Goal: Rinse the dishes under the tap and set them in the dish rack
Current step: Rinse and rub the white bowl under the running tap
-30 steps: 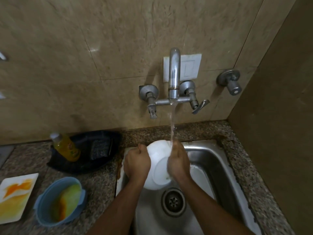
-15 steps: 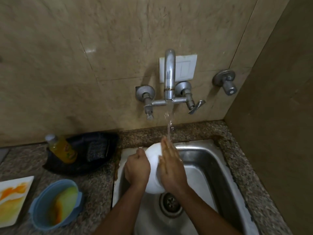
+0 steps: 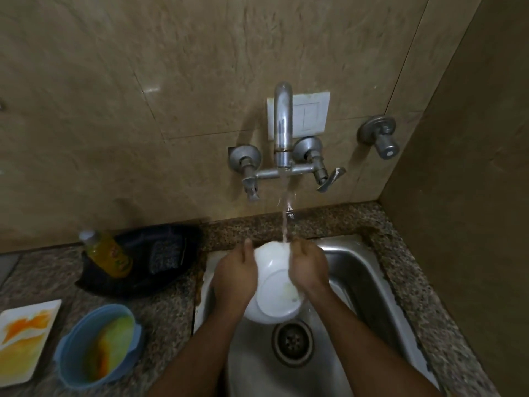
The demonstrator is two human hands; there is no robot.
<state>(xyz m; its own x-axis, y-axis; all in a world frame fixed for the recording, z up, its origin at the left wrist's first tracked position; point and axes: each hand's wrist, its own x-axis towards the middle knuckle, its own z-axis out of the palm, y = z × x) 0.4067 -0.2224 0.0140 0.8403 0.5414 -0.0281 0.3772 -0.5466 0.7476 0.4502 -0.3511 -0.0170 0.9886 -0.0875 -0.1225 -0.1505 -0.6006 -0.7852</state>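
Change: 0.5 s ago the right hand (image 3: 307, 270) lay flat with straight fingers across the white bowl (image 3: 274, 285); now its fingers curl over the bowl's right rim, much as 1 s ago (a rub-and-turn motion, I judge)
Meaning: rinsing looks midway; no dish rack shows, so the setting-down step is not yet done
Left hand (image 3: 234, 277): fingers curled round the bowl's left rim, thumb up at the far edge
Bowl: held tilted over the sink (image 3: 369, 282), underside and foot ring towards the camera, just above the drain (image 3: 292, 340); smooth, glossy, round
Water: thin stream from the tap (image 3: 282, 130) striking the bowl's far rim
Tap and sink: dull brushed steel, curved spout
Counter (image 3: 171, 308): speckled granite
Waiting on the left: blue round bowl (image 3: 97, 345) and white square plate (image 3: 27, 339), both smeared yellow-orange
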